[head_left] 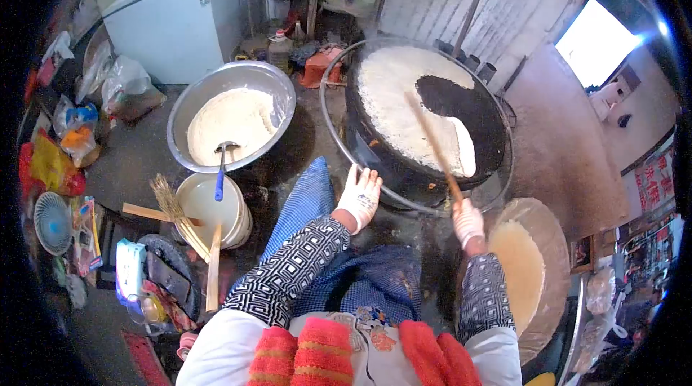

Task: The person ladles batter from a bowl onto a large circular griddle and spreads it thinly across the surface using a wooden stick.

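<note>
My right hand [468,220], in a whitish glove, is closed round the handle of a long wooden batter spreader [431,134]. The spreader reaches over a large round black griddle [450,101]. Pale batter [386,83] covers much of its surface in a curved sheet, with a dark bare patch at the middle and right. A metal ring [330,116] runs round the griddle. My left hand [360,197], also gloved, lies by the ring's near left side with fingers stretched out and nothing in them. Whether it touches the ring I cannot tell.
On the left, a wide metal basin [176,137] holds batter and a blue-handled ladle [220,183]. Below it stands a white bucket [241,224] with a straw brush [169,198] and wooden sticks. A round finished flatbread [520,267] lies on a round tray [551,242] at right.
</note>
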Available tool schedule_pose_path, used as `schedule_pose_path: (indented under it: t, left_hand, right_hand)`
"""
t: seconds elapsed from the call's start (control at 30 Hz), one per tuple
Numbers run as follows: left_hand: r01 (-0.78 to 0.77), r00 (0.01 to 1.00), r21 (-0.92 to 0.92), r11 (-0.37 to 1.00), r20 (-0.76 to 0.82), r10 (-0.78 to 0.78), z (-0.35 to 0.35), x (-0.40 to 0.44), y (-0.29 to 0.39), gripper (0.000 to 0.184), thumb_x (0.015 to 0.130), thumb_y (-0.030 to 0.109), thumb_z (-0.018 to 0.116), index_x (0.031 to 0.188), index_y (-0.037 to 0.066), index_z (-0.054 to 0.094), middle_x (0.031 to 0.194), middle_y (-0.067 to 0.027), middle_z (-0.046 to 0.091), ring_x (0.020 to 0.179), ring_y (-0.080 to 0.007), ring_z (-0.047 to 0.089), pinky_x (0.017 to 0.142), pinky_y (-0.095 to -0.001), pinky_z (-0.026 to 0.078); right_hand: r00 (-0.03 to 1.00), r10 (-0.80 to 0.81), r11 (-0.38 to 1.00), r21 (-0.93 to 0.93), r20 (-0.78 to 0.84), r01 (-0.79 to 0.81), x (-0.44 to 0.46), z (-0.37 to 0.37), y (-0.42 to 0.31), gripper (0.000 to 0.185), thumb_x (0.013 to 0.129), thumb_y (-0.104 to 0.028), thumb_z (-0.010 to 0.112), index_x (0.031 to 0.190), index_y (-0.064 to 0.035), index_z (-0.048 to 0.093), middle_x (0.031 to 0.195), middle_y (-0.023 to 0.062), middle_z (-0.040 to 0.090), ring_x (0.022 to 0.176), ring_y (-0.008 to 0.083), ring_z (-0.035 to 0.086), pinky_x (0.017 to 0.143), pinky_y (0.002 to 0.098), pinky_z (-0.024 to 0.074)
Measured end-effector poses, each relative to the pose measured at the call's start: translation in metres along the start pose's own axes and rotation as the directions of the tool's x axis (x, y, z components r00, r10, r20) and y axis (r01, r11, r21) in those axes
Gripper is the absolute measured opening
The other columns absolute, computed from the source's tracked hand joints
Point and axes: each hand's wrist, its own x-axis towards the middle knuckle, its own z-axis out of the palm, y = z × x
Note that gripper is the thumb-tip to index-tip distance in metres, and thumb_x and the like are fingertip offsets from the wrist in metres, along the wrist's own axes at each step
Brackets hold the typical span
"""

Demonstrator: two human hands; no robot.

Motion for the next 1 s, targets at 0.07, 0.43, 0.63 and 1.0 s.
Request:
schedule_pose_path:
  t: [0.07, 0.43, 0.63, 1.0]
  left_hand:
    - [0.001, 1.0, 0.101, 0.995, -0.017, 0.001, -0.003, -0.002, -0.008, 0.044, 0.094, 0.014, 0.036, 0.136, 0.002, 0.046, 0.144, -0.0141, 0.045, 0.136, -0.0295, 0.038, 0.114, -0.0609, 0.015]
    - [0.1, 0.991, 0.096, 0.99, 0.078, -0.107, -0.007, 0.014, -0.04, 0.045, 0.095, 0.013, 0.035, 0.137, 0.003, 0.045, 0.144, -0.0136, 0.045, 0.138, -0.0279, 0.037, 0.114, -0.0626, 0.009]
    - [0.169, 0.975, 0.059, 0.984, 0.139, -0.175, -0.004, 0.021, -0.059, 0.046, 0.096, 0.012, 0.033, 0.14, 0.004, 0.042, 0.15, -0.0131, 0.039, 0.14, -0.0274, 0.034, 0.114, -0.0624, 0.007]
    - [0.028, 0.999, -0.172, 0.985, -0.014, -0.031, -0.012, 0.014, -0.007, 0.049, 0.088, 0.025, 0.052, 0.131, 0.002, 0.051, 0.135, -0.0139, 0.053, 0.13, -0.0299, 0.044, 0.112, -0.0648, 0.014]
  right_hand:
    - [0.998, 0.058, 0.997, -0.052, -0.034, -0.059, -0.008, 0.02, 0.011, 0.03, 0.094, -0.036, 0.049, 0.09, -0.0074, 0.055, 0.073, 0.0255, 0.063, 0.073, 0.0462, 0.062, 0.067, 0.0547, 0.049]
    - [0.98, 0.2, 0.972, -0.128, 0.021, -0.195, 0.03, 0.015, 0.044, 0.03, 0.097, -0.035, 0.044, 0.1, -0.0062, 0.052, 0.082, 0.0248, 0.067, 0.08, 0.0432, 0.065, 0.074, 0.0528, 0.0505]
    - [0.98, 0.189, 0.974, -0.136, 0.063, -0.179, 0.024, 0.009, 0.022, 0.031, 0.098, -0.036, 0.043, 0.1, -0.008, 0.057, 0.084, 0.0248, 0.067, 0.081, 0.043, 0.065, 0.073, 0.0524, 0.051]
    - [0.992, 0.102, 0.995, -0.002, 0.071, -0.102, -0.018, 0.026, 0.016, 0.027, 0.095, -0.036, 0.048, 0.094, -0.0097, 0.052, 0.074, 0.0256, 0.063, 0.073, 0.0446, 0.063, 0.065, 0.0546, 0.0494]
